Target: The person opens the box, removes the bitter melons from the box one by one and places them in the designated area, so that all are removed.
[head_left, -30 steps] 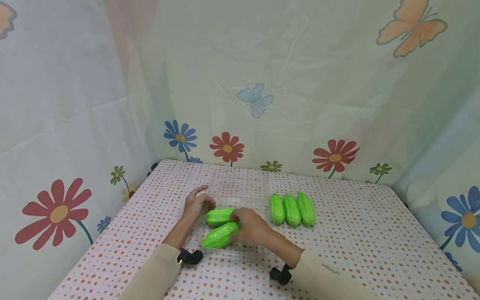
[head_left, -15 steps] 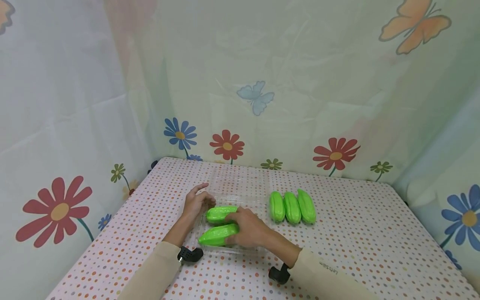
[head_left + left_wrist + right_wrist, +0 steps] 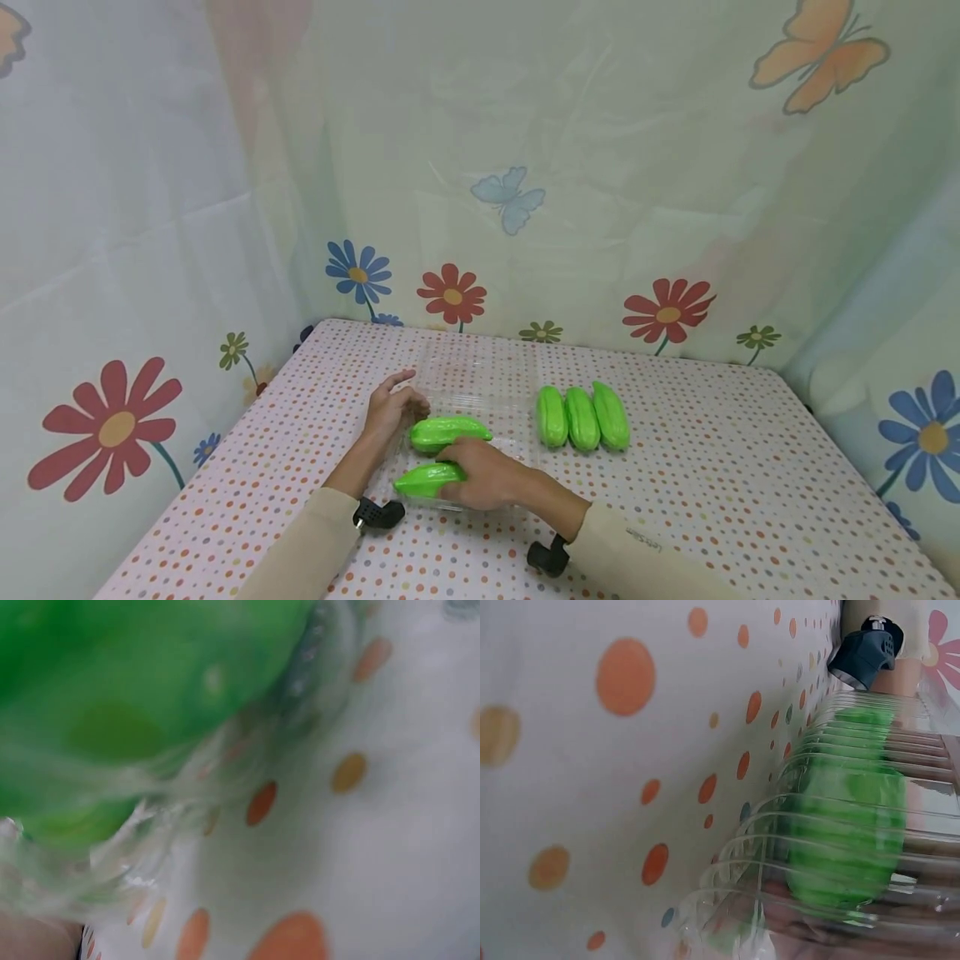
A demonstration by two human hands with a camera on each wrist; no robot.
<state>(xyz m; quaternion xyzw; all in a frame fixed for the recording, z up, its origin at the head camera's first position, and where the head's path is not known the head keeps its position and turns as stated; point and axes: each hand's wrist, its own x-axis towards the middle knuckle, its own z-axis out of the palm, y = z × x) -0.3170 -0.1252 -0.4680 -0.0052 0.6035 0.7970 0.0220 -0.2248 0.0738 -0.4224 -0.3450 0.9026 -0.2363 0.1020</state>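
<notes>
In the head view, my right hand point(image 3: 483, 475) grips the right end of a bright green, ridged toy vegetable point(image 3: 426, 481) low in the front of a clear plastic clamshell container point(image 3: 517, 450). Behind it in the same container lies a second green toy vegetable point(image 3: 450, 432). My left hand point(image 3: 388, 408) holds the container's left edge, its curled fingers at the wall and one finger stretched away. Through the ribbed wall, the right wrist view shows the gripped toy vegetable point(image 3: 847, 832). Blurred green and clear plastic fill much of the left wrist view, where the left fingers are hidden.
The container's lid point(image 3: 476, 367) lies folded back behind its base. Right of the container, three more green toy vegetables point(image 3: 582, 418) lie side by side on the dotted tablecloth point(image 3: 697, 483). Flowered curtains point(image 3: 585, 208) stand behind and beside the table.
My right hand has shifted toward the container's front with the gripped toy vegetable, which now lies apart from the rear one. The left hand stays in place.
</notes>
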